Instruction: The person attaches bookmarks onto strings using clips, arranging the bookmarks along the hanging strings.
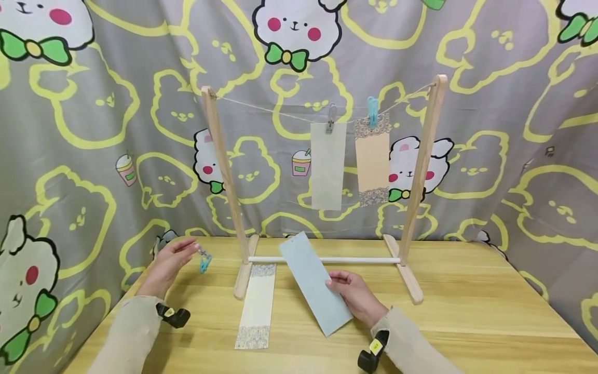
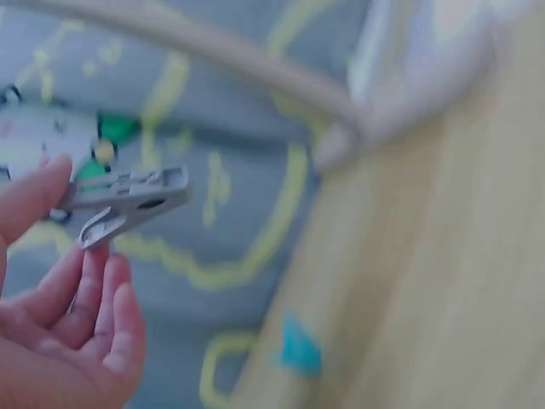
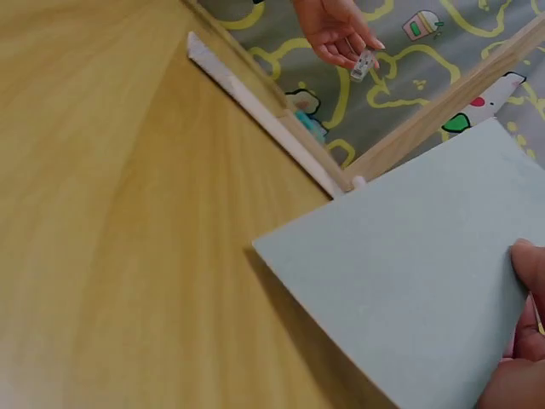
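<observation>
My left hand (image 1: pixel 172 262) pinches a grey clothespin (image 2: pixel 136 194) between thumb and fingers, above the left part of the table. In the head view a teal clothespin (image 1: pixel 205 264) shows just below it on the tabletop. My right hand (image 1: pixel 356 297) holds a pale blue paper card (image 1: pixel 315 285) by its right edge, thumb on the face toward me. The card is tilted, its upper end leaning left in front of the rack's white crossbar (image 1: pixel 336 259). A cream card with patterned ends (image 1: pixel 257 309) lies flat on the table, left of the blue one.
A wooden rack (image 1: pixel 224 156) stands at the back of the table (image 1: pixel 472 311) with a twine line (image 1: pixel 266 109) strung between its posts. From the line hang a plain pale card (image 1: pixel 327 171) under a grey clip (image 1: pixel 330 119) and a peach patterned card (image 1: pixel 372 163) under a teal clip (image 1: pixel 372 111).
</observation>
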`<state>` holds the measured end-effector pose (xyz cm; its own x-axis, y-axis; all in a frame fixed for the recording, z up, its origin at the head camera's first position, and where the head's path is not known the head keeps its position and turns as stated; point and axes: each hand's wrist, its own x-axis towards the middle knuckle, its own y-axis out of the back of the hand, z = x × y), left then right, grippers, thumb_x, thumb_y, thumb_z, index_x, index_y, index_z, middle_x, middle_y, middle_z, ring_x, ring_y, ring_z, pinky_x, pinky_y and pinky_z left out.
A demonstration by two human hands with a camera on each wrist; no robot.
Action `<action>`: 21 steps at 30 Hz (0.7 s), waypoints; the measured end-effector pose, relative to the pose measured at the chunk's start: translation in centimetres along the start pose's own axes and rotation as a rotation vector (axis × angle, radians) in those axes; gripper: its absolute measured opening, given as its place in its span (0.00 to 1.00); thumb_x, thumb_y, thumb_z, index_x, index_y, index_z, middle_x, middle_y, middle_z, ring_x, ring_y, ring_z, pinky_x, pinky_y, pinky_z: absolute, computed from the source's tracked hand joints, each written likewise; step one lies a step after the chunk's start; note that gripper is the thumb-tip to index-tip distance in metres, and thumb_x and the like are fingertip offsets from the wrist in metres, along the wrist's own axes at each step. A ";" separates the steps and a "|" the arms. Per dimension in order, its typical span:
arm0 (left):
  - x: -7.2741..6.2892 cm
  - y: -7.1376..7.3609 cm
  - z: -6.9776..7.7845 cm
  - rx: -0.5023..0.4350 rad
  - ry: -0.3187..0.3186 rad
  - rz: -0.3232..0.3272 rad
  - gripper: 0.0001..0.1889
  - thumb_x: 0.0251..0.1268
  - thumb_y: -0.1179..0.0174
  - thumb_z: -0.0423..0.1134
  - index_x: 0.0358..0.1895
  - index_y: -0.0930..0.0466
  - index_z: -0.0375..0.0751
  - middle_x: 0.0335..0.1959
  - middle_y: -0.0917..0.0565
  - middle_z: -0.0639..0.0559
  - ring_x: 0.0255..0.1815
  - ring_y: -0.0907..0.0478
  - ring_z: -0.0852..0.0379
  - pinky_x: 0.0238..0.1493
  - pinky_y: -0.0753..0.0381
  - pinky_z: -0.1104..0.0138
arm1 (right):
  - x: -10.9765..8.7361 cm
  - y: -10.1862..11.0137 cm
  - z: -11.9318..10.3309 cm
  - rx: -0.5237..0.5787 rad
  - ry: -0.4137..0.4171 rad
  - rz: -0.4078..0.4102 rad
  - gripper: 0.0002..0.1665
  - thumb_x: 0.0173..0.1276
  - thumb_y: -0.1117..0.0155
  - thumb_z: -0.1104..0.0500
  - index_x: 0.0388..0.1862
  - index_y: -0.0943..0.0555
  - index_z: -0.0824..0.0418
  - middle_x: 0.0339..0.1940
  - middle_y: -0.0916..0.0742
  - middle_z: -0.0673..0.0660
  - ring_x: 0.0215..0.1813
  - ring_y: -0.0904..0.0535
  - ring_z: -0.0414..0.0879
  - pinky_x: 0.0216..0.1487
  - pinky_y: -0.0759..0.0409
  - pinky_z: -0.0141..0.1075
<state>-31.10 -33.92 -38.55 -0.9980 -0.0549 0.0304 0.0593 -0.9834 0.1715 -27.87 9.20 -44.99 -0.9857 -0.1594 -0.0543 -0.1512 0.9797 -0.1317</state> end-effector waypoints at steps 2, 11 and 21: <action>-0.1 -1.1 0.9 -0.116 -0.008 0.026 0.13 0.65 0.40 0.41 0.51 0.24 0.48 0.38 0.21 0.71 0.42 0.24 0.74 0.47 0.27 0.78 | 0.2 -0.3 -0.6 0.039 0.010 0.015 0.15 0.62 0.39 0.70 0.47 0.24 0.75 0.34 0.18 0.53 0.38 0.22 0.41 0.41 0.23 0.30; -0.5 -5.2 5.5 -0.128 -0.018 0.025 0.35 0.63 0.40 0.50 0.66 0.38 0.30 0.40 0.22 0.69 0.44 0.25 0.74 0.49 0.27 0.79 | 1.8 -1.2 -4.0 0.141 0.033 0.062 0.06 0.61 0.37 0.71 0.36 0.18 0.64 0.27 0.16 0.49 0.30 0.23 0.37 0.30 0.26 0.25; -0.5 -8.8 9.5 -0.027 -0.114 -0.017 0.31 0.62 0.38 0.48 0.65 0.31 0.35 0.43 0.20 0.65 0.50 0.27 0.67 0.63 0.36 0.61 | 3.0 -2.2 -6.9 0.048 0.080 0.031 0.12 0.62 0.36 0.68 0.44 0.20 0.71 0.30 0.16 0.51 0.33 0.21 0.41 0.35 0.23 0.30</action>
<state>-30.93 -23.62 -30.73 -0.9900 -0.0197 0.1396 0.0403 -0.9884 0.1465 -31.05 7.45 -38.04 -0.9929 -0.1172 0.0197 -0.1188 0.9768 -0.1783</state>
